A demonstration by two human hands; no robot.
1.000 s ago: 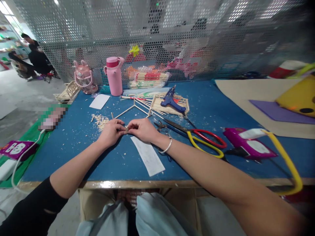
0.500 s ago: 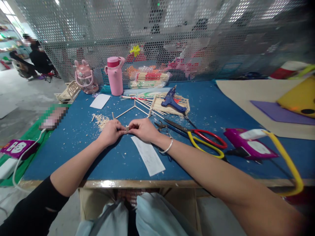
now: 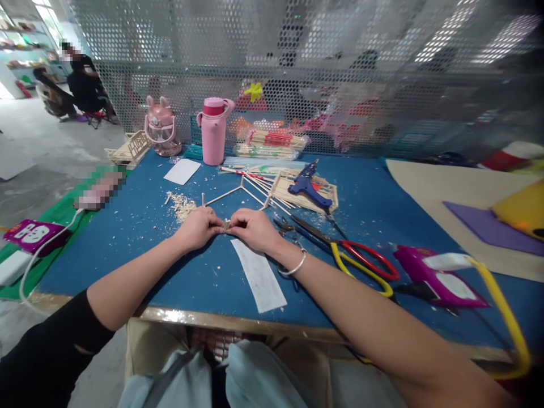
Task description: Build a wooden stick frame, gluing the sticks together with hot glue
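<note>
Tabletop [image 3: 202,286] | wooden stub [image 3: 226,225] | long axis upright | pinched: left hand [image 3: 198,228], right hand [image 3: 255,229]

A short, pale stub of wood [image 3: 226,224] is held roughly upright between the fingertips of the left hand [image 3: 196,228] and the right hand [image 3: 255,231]. Just beyond, a frame of thin, pale sticks [image 3: 224,196] is laid on the worktop [image 3: 191,289]. Its two far sides are joined at an angled corner, and a short upright is set at its left. Its near part is hidden by the hands; whether the stub is attached cannot be told.
</note>
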